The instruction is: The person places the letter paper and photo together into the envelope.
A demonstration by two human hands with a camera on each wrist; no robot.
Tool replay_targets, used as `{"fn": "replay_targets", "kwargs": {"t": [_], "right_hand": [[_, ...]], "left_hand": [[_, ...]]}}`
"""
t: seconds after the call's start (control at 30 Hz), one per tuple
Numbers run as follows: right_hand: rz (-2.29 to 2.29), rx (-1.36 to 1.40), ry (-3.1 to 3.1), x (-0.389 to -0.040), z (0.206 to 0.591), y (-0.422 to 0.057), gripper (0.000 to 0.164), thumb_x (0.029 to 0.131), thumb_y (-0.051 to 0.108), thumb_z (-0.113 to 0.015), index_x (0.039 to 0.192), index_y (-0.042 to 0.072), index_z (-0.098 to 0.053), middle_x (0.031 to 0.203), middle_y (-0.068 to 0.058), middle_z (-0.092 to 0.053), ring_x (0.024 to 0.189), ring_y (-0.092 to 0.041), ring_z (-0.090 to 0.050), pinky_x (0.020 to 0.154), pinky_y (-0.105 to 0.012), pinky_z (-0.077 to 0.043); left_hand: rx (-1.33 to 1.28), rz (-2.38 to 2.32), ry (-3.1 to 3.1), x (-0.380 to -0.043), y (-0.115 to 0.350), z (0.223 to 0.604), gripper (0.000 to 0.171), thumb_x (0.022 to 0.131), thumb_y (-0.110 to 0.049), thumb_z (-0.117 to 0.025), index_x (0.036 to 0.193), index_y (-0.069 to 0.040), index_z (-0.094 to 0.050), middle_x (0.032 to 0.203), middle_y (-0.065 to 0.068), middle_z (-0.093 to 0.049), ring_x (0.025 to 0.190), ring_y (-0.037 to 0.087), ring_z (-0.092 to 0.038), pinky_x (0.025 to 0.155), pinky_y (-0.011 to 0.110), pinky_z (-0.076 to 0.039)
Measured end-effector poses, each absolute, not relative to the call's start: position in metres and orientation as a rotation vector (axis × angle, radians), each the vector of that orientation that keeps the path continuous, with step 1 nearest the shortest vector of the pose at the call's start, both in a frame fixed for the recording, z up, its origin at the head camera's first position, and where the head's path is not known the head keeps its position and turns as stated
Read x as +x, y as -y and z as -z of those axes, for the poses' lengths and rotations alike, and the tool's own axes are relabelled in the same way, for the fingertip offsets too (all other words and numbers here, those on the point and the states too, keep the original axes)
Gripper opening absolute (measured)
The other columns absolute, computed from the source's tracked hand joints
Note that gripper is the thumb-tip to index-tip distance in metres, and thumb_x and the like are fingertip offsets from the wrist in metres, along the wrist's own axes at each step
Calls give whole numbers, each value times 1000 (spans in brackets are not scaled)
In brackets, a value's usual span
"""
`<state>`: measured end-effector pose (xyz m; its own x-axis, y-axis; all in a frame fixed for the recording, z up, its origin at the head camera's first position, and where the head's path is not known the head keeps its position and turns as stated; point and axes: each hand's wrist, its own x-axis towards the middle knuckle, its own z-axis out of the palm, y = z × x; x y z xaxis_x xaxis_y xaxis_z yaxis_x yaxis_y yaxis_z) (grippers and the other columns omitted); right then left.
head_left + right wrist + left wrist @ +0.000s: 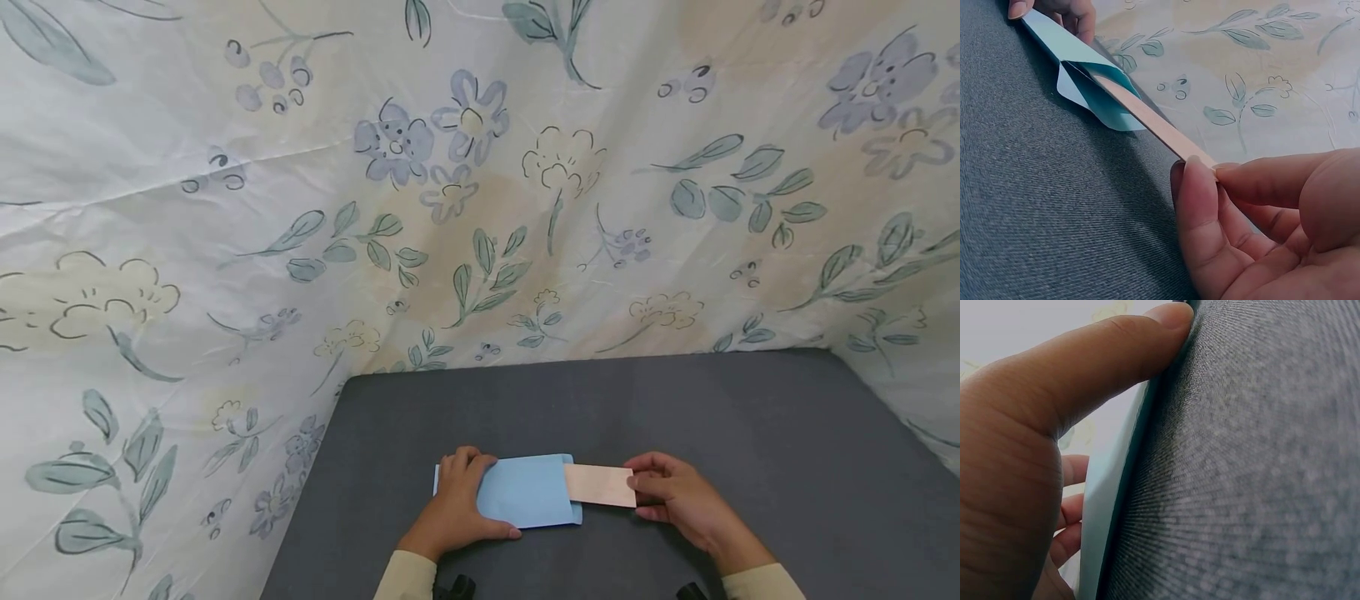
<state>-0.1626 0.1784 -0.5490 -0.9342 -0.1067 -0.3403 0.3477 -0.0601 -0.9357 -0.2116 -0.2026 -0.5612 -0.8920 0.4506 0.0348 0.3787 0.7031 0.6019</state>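
A light blue envelope (528,492) lies on the dark grey surface, its mouth facing right. My left hand (457,504) spans its left part, gripping it with the thumb along the near edge and the fingers at the far edge. A pale pink card (598,484) sticks out of the mouth, its left part hidden inside. My right hand (1254,219) pinches the card's outer end between thumb and fingers. In the right wrist view the envelope's mouth (1100,72) gapes around the card, with a flap folded out below.
The dark grey tabletop (600,400) has a padded fabric look. A floral cloth (487,192) hangs behind it and along both sides. Dark parts of the wrist gear (461,587) show by the cream sleeves (405,575).
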Motion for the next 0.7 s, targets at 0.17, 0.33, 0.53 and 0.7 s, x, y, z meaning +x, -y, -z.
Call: {"fn": "replay_targets", "kwargs": {"t": [0.17, 0.33, 0.53, 0.7], "right_hand": [[2062, 243, -1906, -162, 550, -177, 34, 104, 9, -73, 132, -5, -61, 109, -12, -67, 93, -28, -68, 77, -41, -62], [2061, 217, -1896, -164, 550, -176, 35, 103, 10, -74, 132, -5, -61, 109, -12, -68, 94, -29, -68, 78, -41, -62], [2054, 213, -1884, -167, 549, -174, 39, 103, 10, -74, 135, -7, -60, 111, -13, -68, 96, -29, -68, 79, -42, -62], [2050, 213, -1871, -172, 549, -174, 38, 104, 9, -73, 136, -9, -60, 111, -13, -67, 97, -29, -68, 80, -44, -62]], "left_hand": [[678, -950, -2789, -212, 203, 562, 108, 66, -78, -93, 151, -21, -59, 142, -3, -42, 123, 23, -34, 98, 51, -47], [673, -951, -2792, -214, 202, 563, 109, 65, -79, -93, 151, -21, -59, 141, -3, -43, 122, 23, -35, 98, 51, -47], [667, -945, -2797, -215, 201, 563, 109, 65, -79, -93, 151, -21, -59, 141, -3, -43, 122, 23, -35, 98, 51, -47], [661, -943, -2803, -216, 199, 563, 109, 65, -79, -93, 151, -21, -59, 141, -3, -43, 122, 22, -35, 98, 51, -47]]}}
